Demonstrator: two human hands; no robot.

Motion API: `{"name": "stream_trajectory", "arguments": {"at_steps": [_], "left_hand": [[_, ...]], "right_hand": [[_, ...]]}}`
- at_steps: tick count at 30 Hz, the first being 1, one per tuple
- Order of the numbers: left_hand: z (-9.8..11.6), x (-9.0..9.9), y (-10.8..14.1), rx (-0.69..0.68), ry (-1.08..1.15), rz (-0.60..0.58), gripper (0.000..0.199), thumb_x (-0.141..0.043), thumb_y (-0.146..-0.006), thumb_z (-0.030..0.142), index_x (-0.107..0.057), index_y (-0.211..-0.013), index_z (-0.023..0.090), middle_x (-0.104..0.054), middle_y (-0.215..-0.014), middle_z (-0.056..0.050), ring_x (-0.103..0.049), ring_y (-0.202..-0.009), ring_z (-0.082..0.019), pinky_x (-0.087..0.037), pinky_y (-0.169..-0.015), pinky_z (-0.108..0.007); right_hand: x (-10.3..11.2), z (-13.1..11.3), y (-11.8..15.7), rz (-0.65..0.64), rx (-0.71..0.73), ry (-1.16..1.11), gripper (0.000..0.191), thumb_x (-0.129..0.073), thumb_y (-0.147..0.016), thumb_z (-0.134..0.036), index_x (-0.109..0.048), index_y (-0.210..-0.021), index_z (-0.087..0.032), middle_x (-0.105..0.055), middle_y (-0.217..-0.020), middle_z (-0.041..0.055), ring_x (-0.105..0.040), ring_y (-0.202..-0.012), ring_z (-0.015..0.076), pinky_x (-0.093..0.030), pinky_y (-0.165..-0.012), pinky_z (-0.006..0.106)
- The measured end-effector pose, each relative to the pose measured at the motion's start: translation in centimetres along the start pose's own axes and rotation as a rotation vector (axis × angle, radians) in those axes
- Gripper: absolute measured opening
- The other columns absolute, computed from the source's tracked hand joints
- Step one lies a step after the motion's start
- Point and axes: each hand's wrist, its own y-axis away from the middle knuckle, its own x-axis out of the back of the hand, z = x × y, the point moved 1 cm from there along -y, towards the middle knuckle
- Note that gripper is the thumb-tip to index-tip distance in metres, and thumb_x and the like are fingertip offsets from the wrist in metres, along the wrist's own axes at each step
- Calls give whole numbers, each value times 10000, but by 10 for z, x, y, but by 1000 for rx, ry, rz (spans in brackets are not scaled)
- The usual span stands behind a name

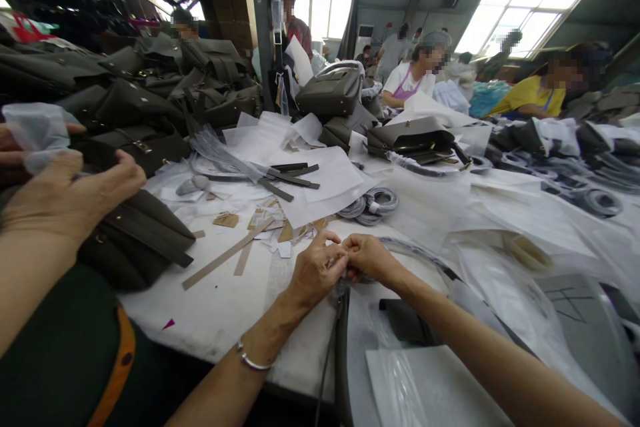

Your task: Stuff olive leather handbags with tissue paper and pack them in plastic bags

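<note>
My left hand [317,267], with a silver bangle at the wrist, is closed in a pinch at the edge of a grey bag [343,353]. Against it, fingertip to fingertip, my right hand [370,257] is closed too. A bit of clear plastic wrap [343,285] shows just below the fingers, at the bag's upper corner; the fingers cover most of it. From under my right hand a plastic-wrapped strap [420,250] curves off to the right. White paper [415,380] and clear film lie in and over the bag, which stands at the table's front edge.
At left, a co-worker's hands [75,193] handle white film beside a dark bag [135,240]. Paper tags [270,220], brown strips [227,253] and loose straps [290,177] litter the table [200,313]. Coiled wrapped straps [373,205] lie ahead. Bags pile up behind; several people work beyond.
</note>
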Motion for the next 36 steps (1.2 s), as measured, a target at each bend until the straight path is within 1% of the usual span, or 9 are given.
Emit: {"name": "stream_trajectory", "arguments": {"at_steps": [6,9,12,16,20,27,29,33,36], "left_hand": [[-2,1,4,-37,-4,20,252,-493,-905,257,-669,-1081,224,-640,-1212,-94,-622,-1060,-222,-492,-932,-340],[-14,5,-2,276,118,56,409,-575,-847,368,-580,-1213,186,-690,-1016,-95,-664,-725,-197,-541,-642,-315],[-24,8,-9,430,287,-114,367,-604,-781,466,-654,-954,147,-650,-709,-34,-592,-535,-161,-459,-477,-257],[-28,14,-15,395,325,-73,270,-602,-736,433,-626,-741,164,-589,-662,9,-564,-614,-139,-466,-579,-243],[-27,19,-15,363,336,16,218,-615,-710,377,-563,-635,178,-522,-608,37,-502,-615,-125,-418,-583,-229],[-32,34,-16,387,459,259,179,-497,-780,379,-487,-765,201,-568,-670,23,-551,-631,-134,-456,-617,-247],[-29,35,-15,389,573,95,221,-488,-782,414,-497,-823,196,-619,-716,-5,-603,-668,-153,-486,-648,-270],[-17,30,-4,432,675,-521,275,-700,-674,372,-512,-708,175,-643,-661,-17,-628,-607,-150,-480,-585,-245],[-11,25,4,501,619,-773,319,-738,-684,410,-537,-723,165,-683,-698,-48,-650,-563,-160,-491,-538,-248]], "right_hand": [[7,10,2,-69,54,-268,221,-757,-724,-295,-650,-849,-148,-643,-602,-24,-599,-493,84,-524,-491,186],[11,10,2,-70,73,-336,249,-778,-709,-286,-627,-854,-151,-649,-644,-10,-628,-549,102,-556,-548,218],[14,5,4,-104,106,-329,275,-771,-706,-260,-629,-915,-151,-650,-688,-3,-641,-596,113,-555,-562,221],[13,-2,4,-70,196,-138,369,-720,-757,-392,-665,-1048,-173,-655,-774,6,-563,-548,92,-437,-421,177],[7,-2,-2,10,138,129,309,-631,-804,-457,-723,-914,-183,-564,-585,-30,-435,-447,72,-317,-392,180],[5,2,2,152,369,562,134,-624,-697,-156,-719,-778,-203,-672,-857,13,-586,-792,149,-405,-691,237],[3,5,3,196,404,625,195,-598,-682,-102,-695,-819,-201,-664,-856,14,-577,-805,153,-398,-708,243],[3,5,-1,150,339,533,181,-621,-683,-75,-661,-822,-183,-655,-803,9,-566,-751,141,-408,-663,234],[25,-4,8,88,255,321,222,-621,-747,-126,-666,-960,-170,-664,-788,3,-574,-634,111,-434,-558,212]]}}
